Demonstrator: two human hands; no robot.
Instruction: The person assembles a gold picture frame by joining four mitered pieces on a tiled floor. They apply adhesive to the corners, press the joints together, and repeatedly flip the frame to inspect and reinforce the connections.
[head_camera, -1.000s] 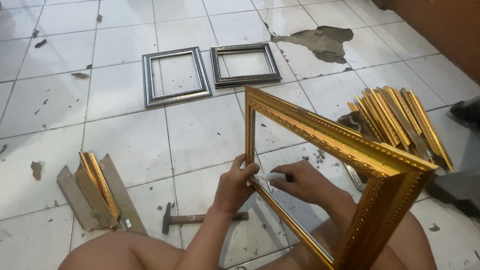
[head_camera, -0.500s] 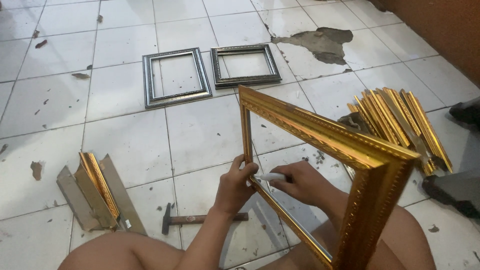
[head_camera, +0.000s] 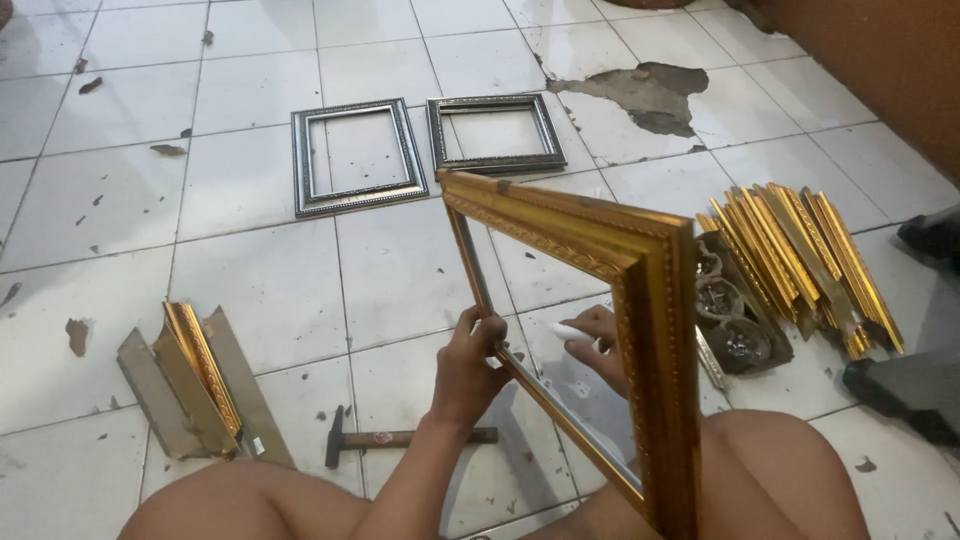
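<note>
Left hand (head_camera: 472, 362) gripping gold frame's (head_camera: 600, 260) lower corner, tilted upright above knees; right hand (head_camera: 600, 340) closed around white tube (head_camera: 572, 333) at that joint. Likely gluing; calls for steadiness.

A gold picture frame (head_camera: 610, 300) stood tilted on edge between the person's knees, its near corner close to the camera. The left hand (head_camera: 470, 365) gripped the frame's left bar, and the right hand (head_camera: 600, 345), seen through the opening, held a small white object (head_camera: 572, 331). A hammer (head_camera: 400, 438) lay on the tiled floor (head_camera: 260, 290) just left of the left arm. Farther left lay short gold moulding offcuts (head_camera: 195, 385); at right, a stack of gold moulding strips (head_camera: 800, 260). Two grey frames (head_camera: 425, 150) lay flat at the far side.
</note>
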